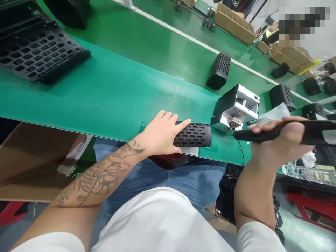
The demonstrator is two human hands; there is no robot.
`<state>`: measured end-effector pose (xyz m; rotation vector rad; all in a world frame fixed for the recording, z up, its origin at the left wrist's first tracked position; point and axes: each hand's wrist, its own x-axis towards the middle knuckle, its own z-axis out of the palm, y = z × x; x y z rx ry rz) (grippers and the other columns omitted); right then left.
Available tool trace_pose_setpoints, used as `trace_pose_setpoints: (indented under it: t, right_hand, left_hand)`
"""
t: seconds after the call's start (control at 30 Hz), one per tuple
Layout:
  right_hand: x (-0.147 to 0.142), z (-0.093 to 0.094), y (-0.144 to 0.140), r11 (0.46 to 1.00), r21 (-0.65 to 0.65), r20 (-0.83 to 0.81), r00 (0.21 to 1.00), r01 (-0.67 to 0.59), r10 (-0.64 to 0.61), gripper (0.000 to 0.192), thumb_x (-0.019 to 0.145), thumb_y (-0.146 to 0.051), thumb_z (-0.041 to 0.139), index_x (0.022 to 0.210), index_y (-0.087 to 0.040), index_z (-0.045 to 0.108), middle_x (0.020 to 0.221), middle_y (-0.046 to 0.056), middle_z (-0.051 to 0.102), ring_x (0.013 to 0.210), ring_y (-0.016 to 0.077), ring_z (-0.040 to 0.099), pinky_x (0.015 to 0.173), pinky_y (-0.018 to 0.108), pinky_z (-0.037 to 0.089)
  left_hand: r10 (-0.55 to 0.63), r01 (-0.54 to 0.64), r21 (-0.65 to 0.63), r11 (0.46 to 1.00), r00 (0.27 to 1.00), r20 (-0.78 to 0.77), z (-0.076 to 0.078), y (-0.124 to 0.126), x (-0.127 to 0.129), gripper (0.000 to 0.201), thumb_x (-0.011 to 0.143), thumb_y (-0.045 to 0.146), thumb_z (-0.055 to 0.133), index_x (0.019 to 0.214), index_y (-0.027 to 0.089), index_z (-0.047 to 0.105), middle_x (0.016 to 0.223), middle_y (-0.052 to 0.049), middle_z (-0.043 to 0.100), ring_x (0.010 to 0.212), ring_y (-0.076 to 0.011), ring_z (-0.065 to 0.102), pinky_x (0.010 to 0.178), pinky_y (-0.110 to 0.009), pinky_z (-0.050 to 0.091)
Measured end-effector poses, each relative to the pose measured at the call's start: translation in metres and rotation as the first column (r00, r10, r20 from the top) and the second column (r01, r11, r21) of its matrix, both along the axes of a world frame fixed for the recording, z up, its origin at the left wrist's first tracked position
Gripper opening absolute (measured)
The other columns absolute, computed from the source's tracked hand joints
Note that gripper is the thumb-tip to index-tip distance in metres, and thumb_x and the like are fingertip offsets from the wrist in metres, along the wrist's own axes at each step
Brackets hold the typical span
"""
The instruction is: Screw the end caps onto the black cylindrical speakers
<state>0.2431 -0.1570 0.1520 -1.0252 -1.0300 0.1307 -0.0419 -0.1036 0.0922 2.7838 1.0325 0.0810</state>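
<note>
A black perforated housing (195,135) lies on its side on the green table near its front edge. My left hand (164,133) holds the housing down from above, with the index finger stretched along it and the thumb at its near side. My palm hides its left end. Raised at the right, my right hand (278,143) is wrapped round a long black tool with a handle (319,132). Its narrower end points left, and the far end runs out of the frame. Between both hands stands a silver-and-black screw feeder (237,110).
A perforated black panel (47,52) rests at the far left. Another black housing (219,71) stands beyond the feeder, with more at the right. A clear plastic bag (275,113) lies behind my right hand. Below the table's left edge is an open cardboard box (34,154). People sit opposite.
</note>
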Motion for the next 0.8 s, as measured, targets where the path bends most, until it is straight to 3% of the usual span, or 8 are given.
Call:
trace_pose_setpoints:
  t: [0.1, 0.17, 0.23, 0.37, 0.6, 0.8]
  right_hand:
    - [-0.027, 0.01, -0.024, 0.965, -0.007, -0.023, 0.965, -0.261, 0.261, 0.018, 0.096, -0.044, 0.067, 0.097, -0.026, 0.073, 0.06, -0.005, 0.062, 0.044, 0.0187, 0.054, 0.047, 0.038, 0.056]
    - [-0.051, 0.013, -0.038, 0.898, -0.051, -0.037, 0.899, -0.438, 0.436, 0.027, 0.096, -0.052, 0.074, 0.104, -0.027, 0.075, 0.065, -0.004, 0.066, 0.046, 0.0199, 0.058, 0.05, 0.041, 0.06]
    - [-0.075, 0.012, -0.045, 0.84, -0.09, -0.046, 0.844, -0.536, 0.534, 0.032, 0.094, -0.055, 0.08, 0.107, -0.025, 0.076, 0.067, -0.002, 0.067, 0.048, 0.0206, 0.061, 0.053, 0.043, 0.061]
    - [-0.104, 0.001, -0.037, 0.776, -0.137, -0.02, 0.785, -0.616, 0.62, 0.032, 0.093, -0.053, 0.082, 0.11, -0.027, 0.075, 0.065, -0.002, 0.066, 0.05, 0.0206, 0.063, 0.056, 0.043, 0.063]
    - [-0.107, -0.017, -0.011, 0.671, -0.104, 0.012, 0.673, -0.735, 0.739, 0.024, 0.094, -0.042, 0.083, 0.106, -0.023, 0.076, 0.068, -0.002, 0.069, 0.05, 0.0185, 0.067, 0.056, 0.039, 0.065]
    - [-0.117, -0.018, -0.01, 0.661, -0.079, -0.021, 0.664, -0.747, 0.748, 0.024, 0.089, -0.039, 0.088, 0.1, -0.022, 0.076, 0.064, -0.003, 0.066, 0.047, 0.0165, 0.062, 0.051, 0.036, 0.062]
  left_hand:
    - [0.006, -0.006, -0.042, 0.999, 1.0, -0.011, 0.0, -0.002, -0.002, 0.103, 0.084, 0.064, 0.076, 0.171, 0.025, 0.037, 0.133, -0.018, 0.066, 0.113, -0.0382, 0.064, 0.095, -0.047, 0.044]
    - [0.014, -0.014, -0.041, 0.999, 1.0, 0.0, -0.001, -0.004, 0.0, 0.103, 0.083, 0.063, 0.077, 0.171, 0.025, 0.037, 0.132, -0.017, 0.066, 0.112, -0.0378, 0.065, 0.091, -0.045, 0.044]
    - [0.018, -0.018, -0.031, 0.999, 1.0, 0.015, -0.001, -0.005, 0.001, 0.102, 0.082, 0.062, 0.078, 0.169, 0.025, 0.039, 0.131, -0.017, 0.067, 0.113, -0.0382, 0.064, 0.089, -0.044, 0.043]
    - [0.026, -0.025, -0.023, 0.999, 0.999, 0.042, -0.002, -0.007, 0.0, 0.099, 0.083, 0.058, 0.079, 0.168, 0.025, 0.041, 0.13, -0.017, 0.067, 0.114, -0.0379, 0.064, 0.088, -0.043, 0.042]
    - [0.023, -0.02, -0.042, 0.999, 0.997, 0.071, -0.005, -0.007, 0.0, 0.101, 0.083, 0.061, 0.081, 0.168, 0.024, 0.041, 0.135, -0.019, 0.066, 0.117, -0.0384, 0.064, 0.09, -0.043, 0.041]
    - [0.018, -0.014, -0.053, 0.999, 0.997, 0.077, -0.006, -0.005, 0.0, 0.103, 0.083, 0.063, 0.082, 0.168, 0.024, 0.041, 0.136, -0.019, 0.065, 0.118, -0.0392, 0.064, 0.09, -0.044, 0.041]
